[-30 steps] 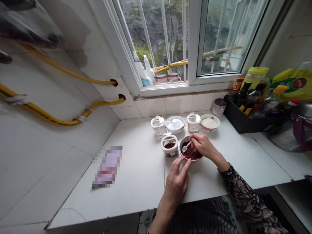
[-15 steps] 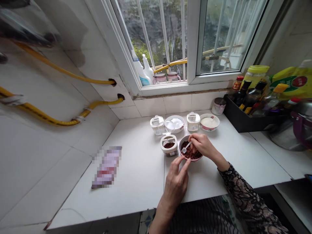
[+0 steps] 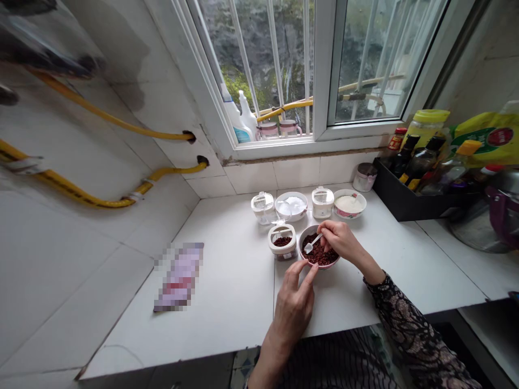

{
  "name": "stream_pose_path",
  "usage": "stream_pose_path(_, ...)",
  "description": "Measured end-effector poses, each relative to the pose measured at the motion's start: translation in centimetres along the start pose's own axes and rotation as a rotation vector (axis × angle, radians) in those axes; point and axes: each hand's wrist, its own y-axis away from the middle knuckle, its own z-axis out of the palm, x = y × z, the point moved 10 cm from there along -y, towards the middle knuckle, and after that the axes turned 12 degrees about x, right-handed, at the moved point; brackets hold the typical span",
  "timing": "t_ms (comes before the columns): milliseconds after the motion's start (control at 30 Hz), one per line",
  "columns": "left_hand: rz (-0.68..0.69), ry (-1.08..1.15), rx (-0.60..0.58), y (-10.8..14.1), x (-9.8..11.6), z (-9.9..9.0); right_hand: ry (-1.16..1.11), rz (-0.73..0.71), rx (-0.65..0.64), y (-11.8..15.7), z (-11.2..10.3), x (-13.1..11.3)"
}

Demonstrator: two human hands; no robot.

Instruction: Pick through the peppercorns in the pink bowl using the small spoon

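A white bowl (image 3: 300, 247) with a pink underside holds small dark-red dried grains, likely peppercorns (image 3: 323, 256). My right hand (image 3: 338, 239) pinches the handle of a small white spoon (image 3: 311, 245); its scoop lies over the grains, and I see nothing heaped in it. At the bowl's near left rim, my left hand (image 3: 295, 300) has its thumb and fingertips on the edge, steadying it. Just left of the bowl stands a seasoning jar (image 3: 283, 249) with its lid raised and dark-red grains inside.
Behind are two lidded jars (image 3: 263, 207) (image 3: 323, 203), a bowl of white crystals (image 3: 291, 206) and a bowl of pale powder (image 3: 350, 203). A black box of bottles (image 3: 421, 202) stands right. A blurred purple packet (image 3: 180, 276) lies left on the white counter (image 3: 231, 302).
The view has shifted very slightly. Both hands hold nearly the same pose, with the spoon still low in the bowl.
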Motion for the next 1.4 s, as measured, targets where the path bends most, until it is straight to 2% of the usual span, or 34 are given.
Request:
stream_pose_path(67,0.001,-0.003,-0.001,0.0,0.0,0.0,0.028,-0.032,-0.038,0.3,0.5,-0.3)
stream_pose_path(167,0.008,-0.006,-0.001,-0.1,0.1,-0.1,-0.004,0.009,-0.072,0.4,0.9,0.0)
stream_pose_path(300,0.016,-0.002,-0.003,-0.2,0.2,-0.1,-0.076,0.096,-0.039,0.0,0.2,0.8)
stream_pose_path(567,0.013,0.003,-0.002,-0.1,0.1,0.0,-0.085,0.074,0.019,-0.4,-0.7,0.5)
stream_pose_path(867,0.009,0.01,0.0,-0.1,0.0,0.0,-0.256,0.149,0.044,-0.9,-1.0,1.0)
stream_pose_path(967,0.012,0.002,0.005,-0.1,0.1,-0.1,-0.308,0.058,0.097,-0.9,-1.3,-0.3)
stream_pose_path(1067,0.013,-0.004,-0.001,-0.1,0.1,-0.1,-0.281,-0.118,0.16,-0.2,-0.9,-2.5)
stream_pose_path(1167,0.014,-0.006,0.001,-0.1,0.1,-0.1,-0.085,-0.387,0.177,1.4,0.4,-5.2)
stream_pose_path(1267,0.014,-0.004,0.017,-0.2,0.1,-0.2,0.132,-0.669,0.117,3.3,2.2,-7.3)
stream_pose_path(1333,0.016,-0.002,0.018,-0.2,0.1,-0.2,0.152,-0.723,0.12,3.7,2.1,-7.6)
stream_pose_path(1400,0.019,-0.001,0.006,-0.1,0.2,-0.1,0.085,-0.654,0.173,3.1,0.7,-7.2)
